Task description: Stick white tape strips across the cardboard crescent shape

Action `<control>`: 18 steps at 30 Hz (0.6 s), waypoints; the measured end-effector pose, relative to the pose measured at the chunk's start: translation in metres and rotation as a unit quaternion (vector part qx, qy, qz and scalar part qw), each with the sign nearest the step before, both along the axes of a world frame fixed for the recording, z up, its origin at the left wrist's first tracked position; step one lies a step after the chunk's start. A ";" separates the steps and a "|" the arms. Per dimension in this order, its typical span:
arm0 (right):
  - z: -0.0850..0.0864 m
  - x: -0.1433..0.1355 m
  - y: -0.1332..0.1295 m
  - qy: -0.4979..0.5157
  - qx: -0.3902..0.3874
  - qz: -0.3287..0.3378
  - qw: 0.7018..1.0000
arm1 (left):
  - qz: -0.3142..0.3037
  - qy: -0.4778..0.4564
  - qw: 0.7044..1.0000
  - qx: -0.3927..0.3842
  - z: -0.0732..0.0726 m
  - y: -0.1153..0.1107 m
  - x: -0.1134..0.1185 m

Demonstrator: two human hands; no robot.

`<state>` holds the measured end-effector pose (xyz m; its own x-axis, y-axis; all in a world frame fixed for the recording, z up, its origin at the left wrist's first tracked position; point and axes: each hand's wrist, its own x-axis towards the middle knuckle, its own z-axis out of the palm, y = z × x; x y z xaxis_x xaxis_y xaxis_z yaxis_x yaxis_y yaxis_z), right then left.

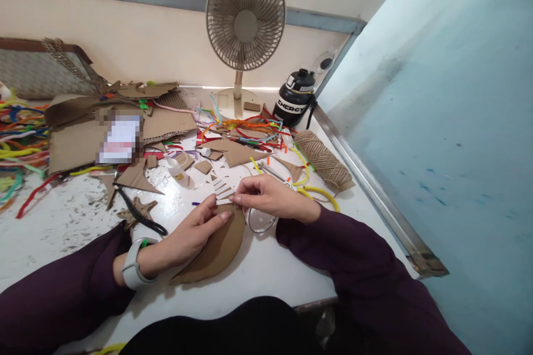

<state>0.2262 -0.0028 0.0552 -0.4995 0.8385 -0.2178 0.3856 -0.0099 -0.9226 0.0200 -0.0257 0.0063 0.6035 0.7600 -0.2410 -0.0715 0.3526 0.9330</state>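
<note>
From the head view, I see my left hand (pixel 195 233) pressing flat on the curved cardboard piece (pixel 216 252) at the table's (pixel 258 272) near edge, fingers loose, while my right hand (pixel 266 197) pinches the white cut strip (pixel 220 188) against its top. I judge it a placing step; next calls for careful alignment.

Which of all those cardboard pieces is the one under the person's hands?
The big curved, crescent-like cardboard piece at the table's near edge; the left hand presses on it, while the other scraps lie farther back.
</note>
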 end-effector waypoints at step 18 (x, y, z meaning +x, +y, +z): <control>-0.001 0.000 -0.001 -0.019 0.027 0.017 0.999 | -0.006 0.043 0.998 -0.041 -0.003 0.002 -0.006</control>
